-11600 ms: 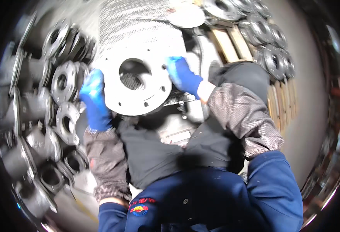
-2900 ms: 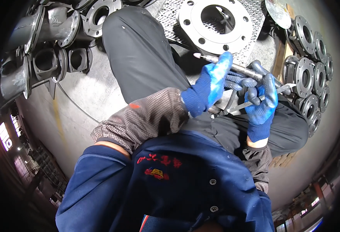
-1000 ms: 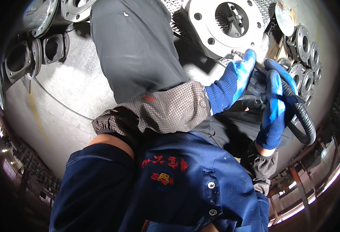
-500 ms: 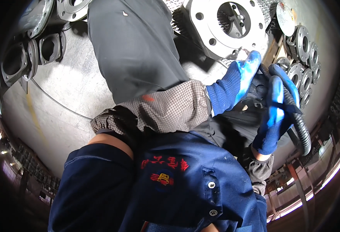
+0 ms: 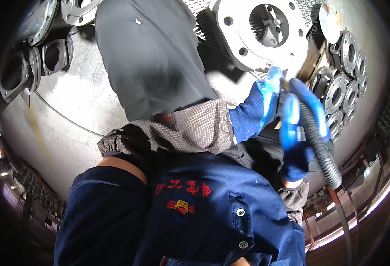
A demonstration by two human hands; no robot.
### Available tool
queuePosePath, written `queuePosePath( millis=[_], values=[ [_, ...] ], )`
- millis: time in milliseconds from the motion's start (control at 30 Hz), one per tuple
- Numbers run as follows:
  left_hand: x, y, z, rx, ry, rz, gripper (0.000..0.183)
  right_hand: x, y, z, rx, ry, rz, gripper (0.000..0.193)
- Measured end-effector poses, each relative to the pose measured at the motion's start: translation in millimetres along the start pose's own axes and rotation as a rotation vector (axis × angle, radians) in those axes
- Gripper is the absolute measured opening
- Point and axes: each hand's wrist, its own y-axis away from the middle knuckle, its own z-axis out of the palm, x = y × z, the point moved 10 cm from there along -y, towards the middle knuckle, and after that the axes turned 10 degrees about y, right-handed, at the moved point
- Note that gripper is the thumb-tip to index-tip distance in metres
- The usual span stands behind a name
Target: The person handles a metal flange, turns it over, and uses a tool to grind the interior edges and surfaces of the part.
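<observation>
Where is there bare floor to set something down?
Bare floor lies between the dark trouser leg and the grey castings at left; a thin cable crosses it lower. Crowding is at right: large flange, left hand, right hand, stacked flanges.

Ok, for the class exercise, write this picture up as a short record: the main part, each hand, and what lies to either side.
Main part: pale flange, large round opening, smaller holes around it
Left hand: blue glove, at the flange's near rim; contact unclear
Right hand: blue glove, holding a black ribbed hose
Left side: dark square-flanged castings on the floor
Right side: grouped round-flanged parts
Hidden: most of what lies between the hands
</observation>
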Motion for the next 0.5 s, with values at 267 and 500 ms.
queuePosePath(
  millis=[267, 500],
  values=[
    [11.7, 44.8, -0.5, -0.096, -0.263, 0.113, 0.033, 0.9, -2.9, -0.4, -0.004, -0.019, 0.022, 0.024],
    [12.9, 66.8, -3.6, -0.144, -0.421, 0.192, 0.031, 2.0, -4.7, 1.7, -0.006, -0.036, 0.021, 0.024]
  ],
)
